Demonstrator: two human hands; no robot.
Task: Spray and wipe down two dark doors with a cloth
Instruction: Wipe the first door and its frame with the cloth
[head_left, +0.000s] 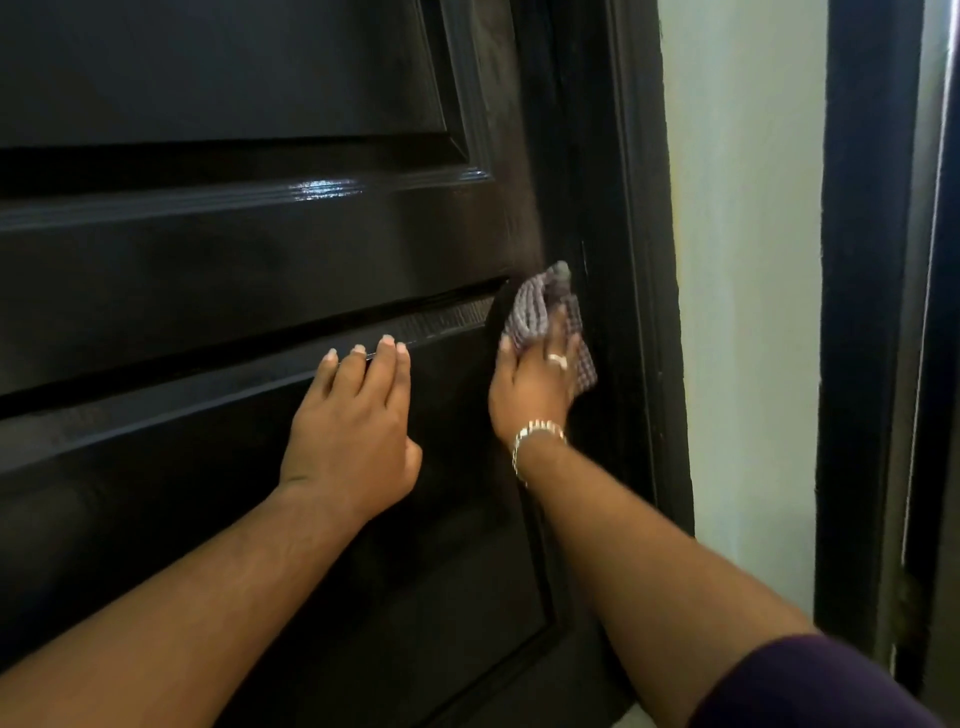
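A dark panelled door fills most of the view, glossy, with raised mouldings running across it and a spot of glare on the upper moulding. Along its right edge stands the dark door frame, and beyond that a strip of pale wall. At the far right another dark frame rises the full height of the picture.

The left hand lies flat on the door's lower panel, fingers straight and close together, their tips reaching the moulding above; this grip has hold of nothing. The right hand presses a checked cloth against the door's right stile, close to the frame. Its fingers are spread over the cloth, which is bunched and sticks out above the fingertips and beside the hand's right edge; whether any finger curls round the fabric cannot be told.

A dark purple sleeve shows at the lower right corner. A metal bracelet sits on the right wrist, and a ring on one finger of that hand.
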